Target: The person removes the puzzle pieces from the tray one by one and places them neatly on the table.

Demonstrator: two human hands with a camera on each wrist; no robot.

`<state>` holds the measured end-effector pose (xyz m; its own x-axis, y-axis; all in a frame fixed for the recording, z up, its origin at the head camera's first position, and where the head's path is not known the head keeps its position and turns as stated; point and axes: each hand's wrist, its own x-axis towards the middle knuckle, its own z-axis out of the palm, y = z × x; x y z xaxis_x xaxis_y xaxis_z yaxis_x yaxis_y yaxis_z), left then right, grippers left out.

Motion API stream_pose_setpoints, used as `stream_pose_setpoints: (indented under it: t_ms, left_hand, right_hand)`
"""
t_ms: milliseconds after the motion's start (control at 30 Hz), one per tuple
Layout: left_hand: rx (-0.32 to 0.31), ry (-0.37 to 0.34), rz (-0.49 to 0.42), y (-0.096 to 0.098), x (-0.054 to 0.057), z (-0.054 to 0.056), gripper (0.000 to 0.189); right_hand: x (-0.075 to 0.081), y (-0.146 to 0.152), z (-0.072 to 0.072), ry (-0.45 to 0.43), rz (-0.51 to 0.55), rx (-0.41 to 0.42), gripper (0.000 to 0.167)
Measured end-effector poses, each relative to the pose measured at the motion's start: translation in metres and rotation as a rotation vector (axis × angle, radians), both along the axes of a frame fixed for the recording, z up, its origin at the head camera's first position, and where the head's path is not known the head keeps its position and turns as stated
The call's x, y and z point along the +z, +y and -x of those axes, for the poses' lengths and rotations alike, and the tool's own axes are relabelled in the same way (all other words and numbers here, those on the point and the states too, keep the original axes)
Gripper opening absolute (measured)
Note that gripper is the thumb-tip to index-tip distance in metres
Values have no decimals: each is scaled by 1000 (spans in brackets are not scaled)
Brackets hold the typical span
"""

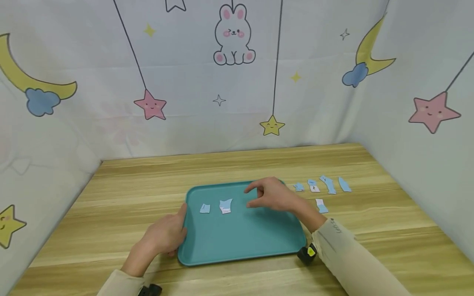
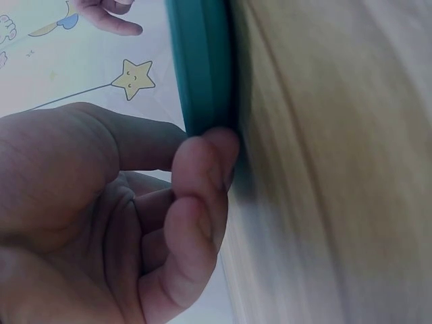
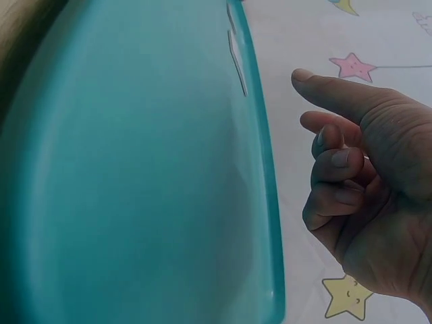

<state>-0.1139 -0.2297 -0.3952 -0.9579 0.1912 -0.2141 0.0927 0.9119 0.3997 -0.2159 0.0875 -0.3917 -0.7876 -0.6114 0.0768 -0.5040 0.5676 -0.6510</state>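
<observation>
A teal tray lies on the wooden table. At its left rim, my left hand grips the edge; the left wrist view shows curled fingers against the tray's side. Inside the tray, toward its left, lie a small light-blue paper piece and a larger blue-and-white piece, apart from each other. Over the tray's right part hovers my right hand, thumb and index finger spread, nothing between them. From the right wrist view, this hand is above the tray surface, other fingers bent.
Right of the tray, several irregular blue paper pieces lie on the table, among them a long one, a narrow one and a blue-and-white one. A white patterned curtain stands behind the table and along its sides.
</observation>
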Motion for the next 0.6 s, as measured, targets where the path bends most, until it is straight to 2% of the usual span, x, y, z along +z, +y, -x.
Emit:
stream_pose_setpoints:
  t_ms: [133,367,600]
  left_hand:
    - [1,-4,1,-1,0,0,70]
    - [-2,-1,1,-1,1,0,71]
    - [5,-3,2,-1,0,0,71]
  right_hand:
    - [0,-8,0,-20,-16,15,41]
    - [-2,-19,2,1,-80,12,41]
    - [-1,-31,2,-34,-119,3,41]
